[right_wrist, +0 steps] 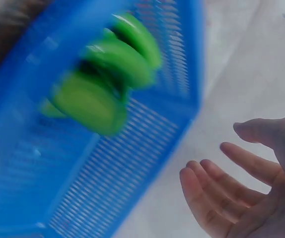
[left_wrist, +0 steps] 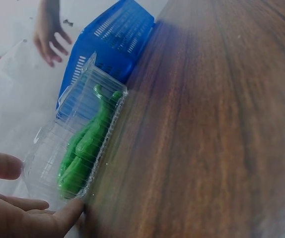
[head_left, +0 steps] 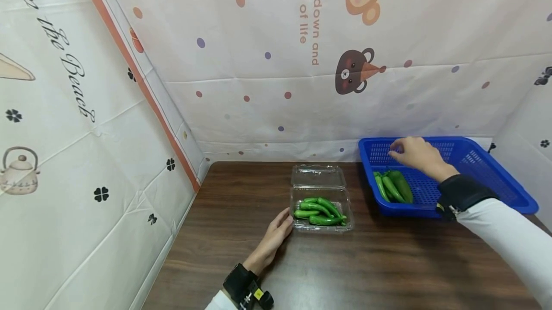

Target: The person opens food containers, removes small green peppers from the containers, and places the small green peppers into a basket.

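While the head view hides them, both hands' fingers show relaxed, holding nothing, wrist-side.

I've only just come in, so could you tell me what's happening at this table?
A person is handling green peppers. The left hand rests against an open clear clamshell box holding several peppers. The right hand hovers open and empty over a blue basket with more peppers inside.
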Available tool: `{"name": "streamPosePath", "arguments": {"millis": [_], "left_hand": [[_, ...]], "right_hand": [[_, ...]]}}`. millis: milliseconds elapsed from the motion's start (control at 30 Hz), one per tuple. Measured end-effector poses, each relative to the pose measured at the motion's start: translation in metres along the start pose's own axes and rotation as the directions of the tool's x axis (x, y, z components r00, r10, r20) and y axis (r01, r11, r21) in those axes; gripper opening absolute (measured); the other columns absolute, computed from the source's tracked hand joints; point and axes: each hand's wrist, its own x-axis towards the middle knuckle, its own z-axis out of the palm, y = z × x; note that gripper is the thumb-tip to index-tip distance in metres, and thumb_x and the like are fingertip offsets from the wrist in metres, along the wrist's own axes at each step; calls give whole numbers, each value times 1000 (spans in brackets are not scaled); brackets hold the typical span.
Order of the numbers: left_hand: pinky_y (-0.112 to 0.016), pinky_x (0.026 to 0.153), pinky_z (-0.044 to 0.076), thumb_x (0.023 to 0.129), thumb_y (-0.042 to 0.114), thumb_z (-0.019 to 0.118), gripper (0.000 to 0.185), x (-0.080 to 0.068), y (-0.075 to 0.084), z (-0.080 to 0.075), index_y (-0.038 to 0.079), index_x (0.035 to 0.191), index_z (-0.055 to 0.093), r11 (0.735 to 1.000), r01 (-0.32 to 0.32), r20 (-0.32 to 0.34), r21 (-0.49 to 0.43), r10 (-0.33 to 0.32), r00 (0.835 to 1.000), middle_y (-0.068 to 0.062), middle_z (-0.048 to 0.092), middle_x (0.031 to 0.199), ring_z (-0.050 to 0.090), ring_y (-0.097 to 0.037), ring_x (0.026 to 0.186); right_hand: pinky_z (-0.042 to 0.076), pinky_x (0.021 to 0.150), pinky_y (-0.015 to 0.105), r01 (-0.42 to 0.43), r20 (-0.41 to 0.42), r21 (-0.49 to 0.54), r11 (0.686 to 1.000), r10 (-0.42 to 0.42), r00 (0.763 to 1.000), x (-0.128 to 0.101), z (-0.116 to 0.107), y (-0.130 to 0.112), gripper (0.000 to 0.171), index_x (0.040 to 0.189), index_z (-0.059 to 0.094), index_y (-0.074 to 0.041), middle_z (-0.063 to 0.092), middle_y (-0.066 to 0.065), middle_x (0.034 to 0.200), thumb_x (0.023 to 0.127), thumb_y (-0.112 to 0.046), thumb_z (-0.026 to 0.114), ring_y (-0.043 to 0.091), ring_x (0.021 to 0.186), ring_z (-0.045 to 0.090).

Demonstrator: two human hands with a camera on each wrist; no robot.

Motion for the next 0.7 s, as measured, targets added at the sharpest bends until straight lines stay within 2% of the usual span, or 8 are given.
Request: {"name": "streamPosePath", "arguments": {"millis": [167,367,533,700], "left_hand": [[-51,128,28,111,27,45,62,-1,0,-1,-3,161,22,1000,9,1,-6,-9,1000,-31,18,166,25,-42,154],[-51,128,29,111,26,44,62,-1,0,-2,-3,161,22,1000,14,-5,-7,-14,1000,-31,19,166,25,-42,154],[-50,128,29,111,27,45,62,0,0,-1,-2,161,22,1000,20,-8,-10,-20,1000,-31,20,166,25,-42,154],[-51,128,29,111,27,45,62,-1,-1,0,-2,161,22,1000,19,-8,-9,-19,1000,-31,19,166,25,-42,154]], "right_hand": [[60,69,57,53,-117,-2,999,-52,992,8,-28,-16,39,126,66,9,67,36,116,100,-21,63,47,93,69],[59,79,61,123,-228,12,992,-117,967,16,-43,-53,39,128,66,5,67,34,119,98,-21,67,47,102,67],[59,83,60,199,-231,-8,980,-195,953,16,-42,-88,39,129,67,2,64,32,125,97,-21,70,44,107,66],[61,81,56,276,-207,-26,961,-275,939,13,-26,-119,38,128,69,-2,66,27,125,97,-23,72,40,107,67]]}}
